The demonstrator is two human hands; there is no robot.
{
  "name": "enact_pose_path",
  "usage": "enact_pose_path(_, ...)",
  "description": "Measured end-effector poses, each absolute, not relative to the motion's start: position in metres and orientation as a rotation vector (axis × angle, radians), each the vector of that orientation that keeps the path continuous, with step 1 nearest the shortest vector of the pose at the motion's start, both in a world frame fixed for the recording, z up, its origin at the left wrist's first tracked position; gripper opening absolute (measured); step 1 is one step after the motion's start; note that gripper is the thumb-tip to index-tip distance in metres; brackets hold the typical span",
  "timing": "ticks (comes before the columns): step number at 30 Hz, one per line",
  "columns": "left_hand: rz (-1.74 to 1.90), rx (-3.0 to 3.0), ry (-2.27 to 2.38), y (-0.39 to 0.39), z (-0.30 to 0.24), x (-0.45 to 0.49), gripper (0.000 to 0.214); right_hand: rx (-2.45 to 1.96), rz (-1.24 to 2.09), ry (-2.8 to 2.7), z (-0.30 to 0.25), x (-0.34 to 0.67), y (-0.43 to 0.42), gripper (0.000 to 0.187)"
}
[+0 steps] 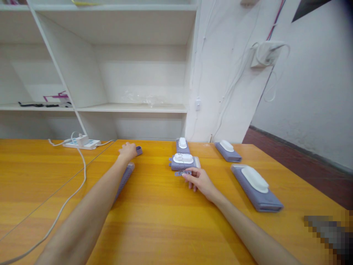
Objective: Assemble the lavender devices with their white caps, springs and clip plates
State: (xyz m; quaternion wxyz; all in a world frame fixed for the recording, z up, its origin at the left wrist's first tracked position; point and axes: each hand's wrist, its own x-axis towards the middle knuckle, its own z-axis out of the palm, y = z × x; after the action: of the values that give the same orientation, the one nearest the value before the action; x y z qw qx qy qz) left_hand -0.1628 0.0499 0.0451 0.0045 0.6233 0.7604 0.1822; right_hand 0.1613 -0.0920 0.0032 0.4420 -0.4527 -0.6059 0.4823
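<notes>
My left hand [127,151] reaches far across the orange table [154,217], fingers closed over the end of a small purple piece [139,150]. Under my left forearm lies a long purple strap [124,178]. My right hand [199,180] pinches a small flat purple tab [182,173] just in front of a purple pad with a white oval device [182,161] on it.
Three more purple pads with white devices lie on the table: one at the back centre [182,144], one back right [227,149], a larger one at the right [257,187]. A white power strip [81,142] with cable [79,173] sits at the left. White shelves [129,107] stand behind.
</notes>
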Motion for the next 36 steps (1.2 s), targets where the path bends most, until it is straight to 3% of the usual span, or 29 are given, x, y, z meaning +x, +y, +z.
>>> enact_pose_path(8,0.832,2.114,2.189,0.037,0.079,-0.139,0.031,-1.103,1.182,-1.471,0.005,0.161,-0.095,0.042)
enact_pose_path(12,1.3,1.996,1.783,0.02,0.091,-0.124,0.047,-1.071,1.196,-1.439,0.008,0.163,-0.097,0.036)
enact_pose_path(16,1.438,1.798,1.404,0.003,0.097,-0.108,0.051,-1.04,1.238,-1.267,0.007,0.165,-0.095,0.034)
enact_pose_path(20,1.271,1.642,1.118,-0.01,0.104,-0.105,0.04,-0.982,1.295,-1.088,0.004,0.169,-0.091,0.036)
enact_pose_path(24,1.025,1.782,1.119,-0.018,0.11,-0.107,0.025,-0.92,1.341,-0.938,0.002,0.172,-0.087,0.036)
enact_pose_path(29,0.809,2.042,1.216,-0.023,0.105,-0.093,0.029,-0.892,1.345,-0.878,0.0,0.173,-0.085,0.035)
enact_pose_path(36,0.559,2.171,0.98,-0.027,0.088,-0.067,0.033,-0.879,1.324,-0.905,-0.001,0.172,-0.085,0.033)
